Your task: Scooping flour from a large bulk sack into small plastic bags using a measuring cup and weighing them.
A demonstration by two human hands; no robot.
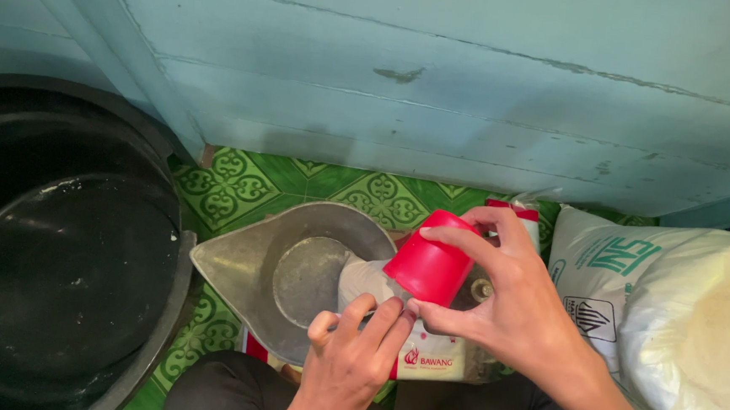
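fingers of the right hand (pixel 518 300) wrap the tilted red cup (pixel 430 266) over the metal scoop (pixel 287 269); left hand (pixel 350 358) pinches the white packet (pixel 423 352) beneath. tipping looks underway; steadying the packet matters.

I see a green patterned tiled floor (pixel 239 185) bearing a black tub (pixel 58 254), a metal jug (pixel 251 266) and a white sack (pixel 671 308)
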